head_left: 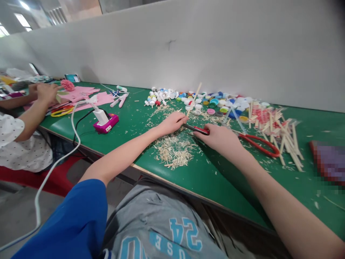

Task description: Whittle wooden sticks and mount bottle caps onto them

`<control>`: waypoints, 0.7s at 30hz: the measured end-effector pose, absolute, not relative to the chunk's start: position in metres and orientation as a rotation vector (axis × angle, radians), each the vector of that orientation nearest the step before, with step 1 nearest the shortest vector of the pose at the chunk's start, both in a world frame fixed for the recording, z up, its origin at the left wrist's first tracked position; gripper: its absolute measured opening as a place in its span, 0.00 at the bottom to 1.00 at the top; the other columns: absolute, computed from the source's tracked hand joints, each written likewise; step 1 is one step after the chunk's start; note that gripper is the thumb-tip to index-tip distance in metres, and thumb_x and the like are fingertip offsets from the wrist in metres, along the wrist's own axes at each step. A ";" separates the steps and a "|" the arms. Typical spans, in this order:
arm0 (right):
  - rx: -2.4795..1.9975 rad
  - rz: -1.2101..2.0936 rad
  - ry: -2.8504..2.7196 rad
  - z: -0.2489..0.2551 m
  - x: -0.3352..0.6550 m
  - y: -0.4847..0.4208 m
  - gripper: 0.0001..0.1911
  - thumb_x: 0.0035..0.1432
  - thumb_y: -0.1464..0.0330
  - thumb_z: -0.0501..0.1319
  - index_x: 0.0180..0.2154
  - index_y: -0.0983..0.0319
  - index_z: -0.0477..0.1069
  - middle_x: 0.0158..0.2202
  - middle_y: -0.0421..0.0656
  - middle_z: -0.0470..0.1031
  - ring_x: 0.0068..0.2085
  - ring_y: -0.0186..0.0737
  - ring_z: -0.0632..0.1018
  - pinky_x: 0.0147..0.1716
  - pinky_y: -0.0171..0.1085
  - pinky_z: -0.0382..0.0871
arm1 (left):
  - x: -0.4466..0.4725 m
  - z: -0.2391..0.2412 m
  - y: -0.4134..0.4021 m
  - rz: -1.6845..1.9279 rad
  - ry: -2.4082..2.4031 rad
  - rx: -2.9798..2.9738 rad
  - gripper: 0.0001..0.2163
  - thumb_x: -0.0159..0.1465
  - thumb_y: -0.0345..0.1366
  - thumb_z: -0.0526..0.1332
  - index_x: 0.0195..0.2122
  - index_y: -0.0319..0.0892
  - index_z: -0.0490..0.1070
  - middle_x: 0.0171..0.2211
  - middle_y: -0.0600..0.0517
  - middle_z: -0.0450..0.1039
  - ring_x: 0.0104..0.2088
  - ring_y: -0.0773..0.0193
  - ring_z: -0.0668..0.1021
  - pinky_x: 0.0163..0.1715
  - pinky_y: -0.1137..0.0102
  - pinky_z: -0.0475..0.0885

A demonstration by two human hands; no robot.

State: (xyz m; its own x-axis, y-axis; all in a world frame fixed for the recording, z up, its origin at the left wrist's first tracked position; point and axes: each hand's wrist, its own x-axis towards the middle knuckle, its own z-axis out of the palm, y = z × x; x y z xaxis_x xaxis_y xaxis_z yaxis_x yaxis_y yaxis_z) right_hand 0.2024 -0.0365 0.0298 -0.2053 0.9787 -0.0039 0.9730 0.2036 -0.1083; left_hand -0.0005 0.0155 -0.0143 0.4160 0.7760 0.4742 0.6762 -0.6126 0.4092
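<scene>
My left hand (173,122) is closed around a thin wooden stick (194,98), whose upper end points up and away from me. In my right hand (219,137) is a red and black utility knife (199,130). Its dark front end reaches to the fingertips of my left hand, by the lower part of the stick; the exact contact point is hidden. Beneath and in front of both hands lies a pile of wood shavings (175,153). Red-handled scissors (260,144) lie to the right of my right hand, next to several loose wooden sticks (292,142).
Bottle caps (214,103) in many colours line the back of the green table (126,140), by a grey partition (215,46). Leftward are a pink power strip (107,124) with a white cable, and a co-worker's hands (44,91) near a pink paper flower (67,85).
</scene>
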 end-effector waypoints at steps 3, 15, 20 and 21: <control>-1.757 0.401 -2.388 0.030 0.212 -0.030 0.22 0.55 0.56 0.57 0.48 0.62 0.69 0.36 0.44 0.72 0.31 0.33 0.71 0.29 0.32 0.59 | -0.002 -0.015 0.016 0.990 1.333 2.485 0.15 0.69 0.40 0.47 0.27 0.42 0.64 0.29 0.51 0.69 0.35 0.63 0.69 0.42 0.66 0.64; -1.415 0.320 -2.517 0.034 0.223 -0.027 0.22 0.62 0.58 0.52 0.54 0.55 0.72 0.44 0.40 0.74 0.39 0.35 0.74 0.37 0.33 0.64 | -0.002 -0.011 0.017 0.979 1.363 2.427 0.15 0.70 0.36 0.46 0.30 0.41 0.67 0.34 0.51 0.73 0.39 0.64 0.71 0.49 0.65 0.62; -1.447 0.313 -2.556 0.028 0.221 -0.026 0.22 0.64 0.57 0.51 0.57 0.51 0.69 0.45 0.38 0.75 0.40 0.35 0.74 0.39 0.34 0.64 | -0.003 -0.012 0.018 1.007 1.328 2.432 0.15 0.70 0.38 0.47 0.33 0.41 0.70 0.35 0.50 0.74 0.42 0.63 0.71 0.51 0.64 0.61; -1.445 0.302 -2.565 0.027 0.221 -0.026 0.22 0.64 0.57 0.51 0.57 0.51 0.69 0.47 0.38 0.74 0.42 0.36 0.74 0.40 0.35 0.64 | -0.003 -0.013 0.018 1.033 1.314 2.418 0.15 0.70 0.39 0.48 0.33 0.41 0.70 0.36 0.50 0.74 0.42 0.63 0.71 0.51 0.64 0.61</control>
State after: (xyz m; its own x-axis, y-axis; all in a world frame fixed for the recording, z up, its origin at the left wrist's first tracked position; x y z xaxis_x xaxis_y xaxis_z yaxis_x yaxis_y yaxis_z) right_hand 0.2205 -0.0258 0.0269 -0.5108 0.8577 0.0580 0.8207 0.5067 -0.2639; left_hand -0.0032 0.0183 -0.0132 0.3596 0.7986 0.4826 0.6575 -0.5838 0.4763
